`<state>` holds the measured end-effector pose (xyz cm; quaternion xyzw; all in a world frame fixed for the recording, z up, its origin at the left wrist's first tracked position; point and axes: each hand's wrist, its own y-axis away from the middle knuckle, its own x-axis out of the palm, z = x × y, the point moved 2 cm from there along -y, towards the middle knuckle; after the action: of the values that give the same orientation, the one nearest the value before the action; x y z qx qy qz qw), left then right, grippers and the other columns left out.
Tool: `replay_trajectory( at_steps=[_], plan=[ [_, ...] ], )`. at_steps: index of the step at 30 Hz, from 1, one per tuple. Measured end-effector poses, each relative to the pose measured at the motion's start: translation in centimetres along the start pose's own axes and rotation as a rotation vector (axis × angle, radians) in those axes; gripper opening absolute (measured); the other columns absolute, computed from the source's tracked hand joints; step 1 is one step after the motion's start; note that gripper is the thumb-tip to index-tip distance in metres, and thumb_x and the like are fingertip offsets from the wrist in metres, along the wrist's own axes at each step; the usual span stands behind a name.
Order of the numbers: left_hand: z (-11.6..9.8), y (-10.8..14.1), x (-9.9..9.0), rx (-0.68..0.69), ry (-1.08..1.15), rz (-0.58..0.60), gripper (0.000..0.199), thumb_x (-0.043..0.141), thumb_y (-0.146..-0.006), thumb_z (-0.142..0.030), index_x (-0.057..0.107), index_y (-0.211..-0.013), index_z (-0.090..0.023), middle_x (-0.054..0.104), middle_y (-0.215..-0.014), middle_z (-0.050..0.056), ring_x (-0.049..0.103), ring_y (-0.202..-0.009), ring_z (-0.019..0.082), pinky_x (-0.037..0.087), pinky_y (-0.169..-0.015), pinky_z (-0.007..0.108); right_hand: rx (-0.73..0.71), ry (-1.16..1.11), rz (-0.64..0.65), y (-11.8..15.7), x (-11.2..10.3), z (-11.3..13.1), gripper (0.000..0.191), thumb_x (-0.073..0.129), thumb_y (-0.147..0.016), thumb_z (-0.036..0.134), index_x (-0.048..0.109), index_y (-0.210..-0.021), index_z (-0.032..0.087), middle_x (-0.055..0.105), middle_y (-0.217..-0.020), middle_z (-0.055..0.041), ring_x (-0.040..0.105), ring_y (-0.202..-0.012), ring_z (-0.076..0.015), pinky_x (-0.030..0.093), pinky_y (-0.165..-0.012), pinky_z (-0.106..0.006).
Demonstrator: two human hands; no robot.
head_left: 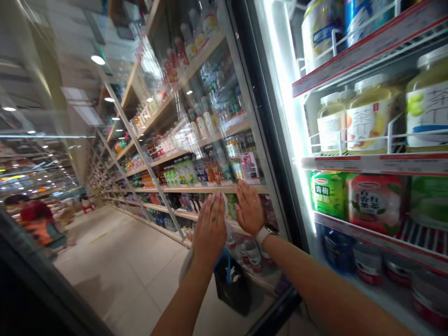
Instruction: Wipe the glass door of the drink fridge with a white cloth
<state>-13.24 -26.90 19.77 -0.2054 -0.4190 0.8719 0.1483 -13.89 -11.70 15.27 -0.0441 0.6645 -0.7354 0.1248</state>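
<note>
White cloth [228,224]: under the left hand [212,226], its edge showing just right of those fingers. It lies at the glass door [196,121]. Left fingers straight, close together, flat over the cloth; no clenching.

Right hand [249,207] just beside, to the right: fingers extended, unclenched, palm toward the pane, grasping nothing visible. Cannot tell whether that palm touches glass. Pale band [262,234] at its wrist.

Below the fingers, a black bin [234,298] with something blue inside. Behind and above them, seen in the pane, long shelves [210,189] of bottles.

Right of the right fingers: dark door frame [268,112], bright light strip [286,93], then jars [371,121] on racks, with green pack [328,193] and red pack [375,201] lower.

Well left of the left fingers: pale floor [133,280], a blurred person in red [37,214].
</note>
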Motion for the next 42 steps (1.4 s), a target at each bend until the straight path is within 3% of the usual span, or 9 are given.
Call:
replay_trajectory(
  at_steps=[5,8,11,17,20,24,34,37,42],
  plan=[
    [-2.9,6.5,0.8,0.088,0.045,0.076,0.064,0.037,-0.092,-0.008,0.021,-0.154,-0.011,0.042,-0.151,0.01,0.029,-0.146,0.02,0.016,-0.125,0.037,-0.018,-0.007,-0.01,-0.1,-0.1,0.1,0.066,0.033,-0.093,0.022,0.017,-0.156,0.014,0.037,-0.156,-0.0133,0.026,-0.148,-0.0243,0.022,-0.12,-0.05],
    [-3.3,8.6,0.8,0.14,0.11,0.109,0.065,0.035,-0.091,-0.008,0.019,-0.154,-0.011,0.043,-0.151,0.008,0.025,-0.147,0.019,0.012,-0.125,0.035,-0.018,-0.003,-0.018,-0.3,-0.2,0.1,0.065,0.032,-0.092,0.021,0.019,-0.156,0.013,0.034,-0.157,-0.0139,0.025,-0.149,-0.0234,0.022,-0.12,-0.049],
    [-2.3,7.1,0.5,0.136,0.155,0.096,0.065,0.034,-0.091,-0.008,0.018,-0.154,-0.012,0.046,-0.149,0.008,0.021,-0.148,0.017,0.01,-0.125,0.035,-0.009,0.0,-0.024,-0.4,-0.3,0.1,0.064,0.032,-0.092,0.021,0.021,-0.155,0.014,0.034,-0.158,-0.0129,0.024,-0.149,-0.0225,0.023,-0.12,-0.048],
    [2.4,-2.6,-0.9,-0.093,0.061,-0.048,0.069,0.041,-0.092,-0.011,0.013,-0.155,-0.014,0.037,-0.154,0.011,0.016,-0.149,0.024,0.014,-0.124,0.045,-0.01,-0.003,-0.011,-0.3,-0.2,0.1,0.065,0.035,-0.091,0.02,0.024,-0.154,0.012,0.036,-0.157,-0.0123,0.022,-0.149,-0.0225,0.023,-0.12,-0.049],
    [2.9,-4.9,-0.9,-0.085,0.076,-0.057,0.07,0.041,-0.092,-0.011,0.011,-0.155,-0.016,0.035,-0.156,0.011,0.02,-0.149,0.025,0.019,-0.123,0.045,-0.014,0.005,0.009,-0.3,-0.2,0.1,0.066,0.036,-0.09,0.019,0.025,-0.154,0.011,0.035,-0.158,-0.0128,0.021,-0.15,-0.0234,0.023,-0.12,-0.05],
    [1.4,-3.5,-0.5,0.041,0.043,-0.045,0.07,0.042,-0.091,-0.009,0.013,-0.155,-0.014,0.042,-0.152,0.011,0.024,-0.148,0.022,0.02,-0.124,0.038,-0.012,0.004,-0.007,-0.3,-0.3,0.2,0.064,0.036,-0.09,0.019,0.028,-0.153,0.012,0.036,-0.157,-0.0125,0.021,-0.15,-0.0224,0.023,-0.12,-0.049],
    [-1.9,5.9,0.3,0.129,0.154,0.078,0.063,0.033,-0.092,-0.009,0.019,-0.154,-0.012,0.049,-0.148,0.008,0.023,-0.148,0.019,0.012,-0.125,0.036,-0.005,0.032,0.003,-0.5,-0.2,0.2,0.065,0.037,-0.089,0.02,0.03,-0.152,0.012,0.035,-0.157,-0.0122,0.022,-0.149,-0.0231,0.025,-0.12,-0.049],
    [-1.0,4.9,0.0,0.122,0.17,0.037,0.063,0.033,-0.093,-0.01,0.019,-0.154,-0.013,0.049,-0.147,0.009,0.021,-0.149,0.018,0.011,-0.125,0.035,-0.001,0.025,0.021,-0.4,-0.2,0.2,0.066,0.039,-0.088,0.021,0.029,-0.153,0.011,0.035,-0.157,-0.0123,0.022,-0.149,-0.0239,0.026,-0.119,-0.05],
    [2.3,-1.3,-1.0,-0.045,0.058,-0.054,0.069,0.042,-0.092,-0.008,0.016,-0.155,-0.013,0.043,-0.151,0.012,0.016,-0.15,0.021,0.016,-0.124,0.041,0.007,0.019,-0.003,-0.3,-0.1,0.2,0.065,0.037,-0.089,0.02,0.029,-0.153,0.013,0.036,-0.157,-0.0114,0.023,-0.149,-0.023,0.025,-0.119,-0.05]
  ],
)
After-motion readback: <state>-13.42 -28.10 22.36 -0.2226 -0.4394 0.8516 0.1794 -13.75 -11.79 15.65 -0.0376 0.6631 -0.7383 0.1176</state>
